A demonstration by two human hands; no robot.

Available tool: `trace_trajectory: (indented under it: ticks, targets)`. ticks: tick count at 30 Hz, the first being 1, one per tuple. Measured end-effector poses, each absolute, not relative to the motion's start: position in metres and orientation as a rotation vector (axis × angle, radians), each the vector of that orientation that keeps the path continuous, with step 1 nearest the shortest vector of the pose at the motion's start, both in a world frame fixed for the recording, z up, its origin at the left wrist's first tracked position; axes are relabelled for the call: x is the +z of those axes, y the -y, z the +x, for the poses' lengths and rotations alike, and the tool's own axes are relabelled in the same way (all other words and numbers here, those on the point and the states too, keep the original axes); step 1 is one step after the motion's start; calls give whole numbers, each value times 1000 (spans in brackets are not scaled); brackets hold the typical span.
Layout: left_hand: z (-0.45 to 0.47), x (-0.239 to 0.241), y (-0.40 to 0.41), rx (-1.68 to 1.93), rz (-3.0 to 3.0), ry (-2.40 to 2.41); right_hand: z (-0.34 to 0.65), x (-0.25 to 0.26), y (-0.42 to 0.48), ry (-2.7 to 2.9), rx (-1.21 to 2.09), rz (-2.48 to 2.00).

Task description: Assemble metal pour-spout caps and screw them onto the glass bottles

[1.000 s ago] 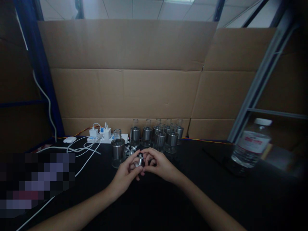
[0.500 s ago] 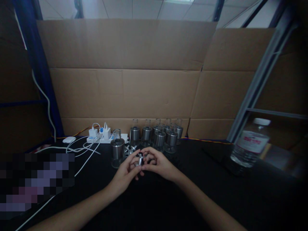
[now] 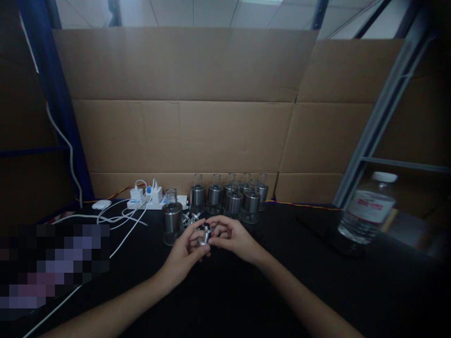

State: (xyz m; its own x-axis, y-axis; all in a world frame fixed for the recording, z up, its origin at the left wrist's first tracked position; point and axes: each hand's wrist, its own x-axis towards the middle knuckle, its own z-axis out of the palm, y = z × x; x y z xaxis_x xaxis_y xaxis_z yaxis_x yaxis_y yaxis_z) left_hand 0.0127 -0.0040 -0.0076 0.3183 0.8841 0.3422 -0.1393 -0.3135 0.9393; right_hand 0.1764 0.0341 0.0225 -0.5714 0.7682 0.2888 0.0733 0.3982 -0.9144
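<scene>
A small shiny metal part [image 3: 205,237] sits between my two hands, low over the black table; its exact kind is too small to tell. My left hand [image 3: 186,246] is closed around its lower end, thumb in front. From the other side, the fingers of my right hand [image 3: 230,237] are curled and pinch at the part's upper end. Just behind my left fingertips lie several similar silvery pieces [image 3: 192,218]. To the left of them stands a glass bottle with a metal sleeve [image 3: 172,218], upright and apart from my hands.
Several more metal-sleeved glass bottles [image 3: 234,204] stand along the cardboard wall [image 3: 225,136]. A white power strip [image 3: 181,202] with chargers and loose white cables [image 3: 121,241] lies at the left. On the right is a large water bottle [image 3: 368,209] with a white cap.
The metal part has turned slightly between my fingers, and more of its lower end shows. My left thumb and right fingers have shifted a little. The bottles stay where they were.
</scene>
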Motion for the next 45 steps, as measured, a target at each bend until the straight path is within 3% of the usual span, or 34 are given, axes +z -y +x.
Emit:
trace_trajectory:
  ticks: [19,29,45]
  targets:
    - [13,-7,9,1337,1958,-1089,181,36,-28,2066,925,-817]
    - [14,-6,10,1347,1973,-1103,174,40,-18,2247,524,-790]
    - [13,-6,10,1346,1928,-1028,179,44,-20,2316,561,-770]
